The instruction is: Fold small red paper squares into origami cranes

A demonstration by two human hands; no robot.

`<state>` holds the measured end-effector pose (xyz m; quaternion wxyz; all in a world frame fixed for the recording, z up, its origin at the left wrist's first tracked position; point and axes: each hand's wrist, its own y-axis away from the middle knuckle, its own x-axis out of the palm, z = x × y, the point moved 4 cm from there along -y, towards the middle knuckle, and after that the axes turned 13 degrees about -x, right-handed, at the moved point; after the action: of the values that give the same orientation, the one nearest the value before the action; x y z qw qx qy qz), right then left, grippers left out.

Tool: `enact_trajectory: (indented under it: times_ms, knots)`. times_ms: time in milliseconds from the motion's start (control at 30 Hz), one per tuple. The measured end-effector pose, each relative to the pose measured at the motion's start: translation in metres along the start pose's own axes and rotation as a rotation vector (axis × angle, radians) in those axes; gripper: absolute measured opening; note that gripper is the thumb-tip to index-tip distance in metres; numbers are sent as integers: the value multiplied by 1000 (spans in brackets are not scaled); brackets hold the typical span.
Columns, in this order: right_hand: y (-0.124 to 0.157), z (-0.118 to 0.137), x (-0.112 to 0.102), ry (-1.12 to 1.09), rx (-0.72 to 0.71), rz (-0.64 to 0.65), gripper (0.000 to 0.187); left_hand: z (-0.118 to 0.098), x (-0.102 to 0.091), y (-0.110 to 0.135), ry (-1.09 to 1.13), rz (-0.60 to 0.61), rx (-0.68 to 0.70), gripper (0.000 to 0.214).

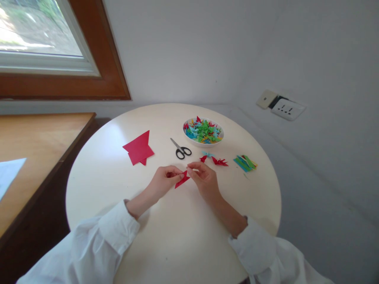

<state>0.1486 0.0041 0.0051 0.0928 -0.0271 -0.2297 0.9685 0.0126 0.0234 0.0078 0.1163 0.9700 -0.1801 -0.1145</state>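
Note:
A small piece of red paper [181, 181], partly folded, is held above the round table in front of me. My left hand [164, 179] pinches it between thumb and fingers from the left. From the other side my right hand [204, 177] has its thumb and index finger closed at the paper's upper edge; the fingertips hide part of it. Just beyond my right hand lie small red folded paper pieces [219, 161] and a light blue one [208, 154]. Black-handled scissors [181, 151] rest on the table beyond both hands.
Red paper sheets [139, 148] lie overlapping at the left of the white table [97, 189]. A white bowl [204, 145] full of colourful folded paper stands at the back. Green, blue and yellow paper strips [245, 163] lie at right. A wooden desk [44, 134] adjoins on the left.

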Motion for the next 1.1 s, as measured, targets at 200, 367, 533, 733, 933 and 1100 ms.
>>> enact_trajectory:
  times_ms: [200,367,533,733,933,1100]
  knots:
    - [3,3,2,140,-117,85,8,0,-1,-1,-3,-25,34,20]
    - [3,4,2,160,-144,84,6,1,0,-2,-59,-16,58,20]
    - [4,10,4,232,-229,128,6,3,-1,-4,-124,2,90,18]
    - [6,18,6,355,-387,202,9,-4,-4,-1,-296,-39,189,15]
    - [7,22,7,381,-445,225,8,-5,-5,-1,-300,-33,230,15]
    - [6,20,7,369,-449,212,3,-2,-6,-2,-291,-37,216,18]
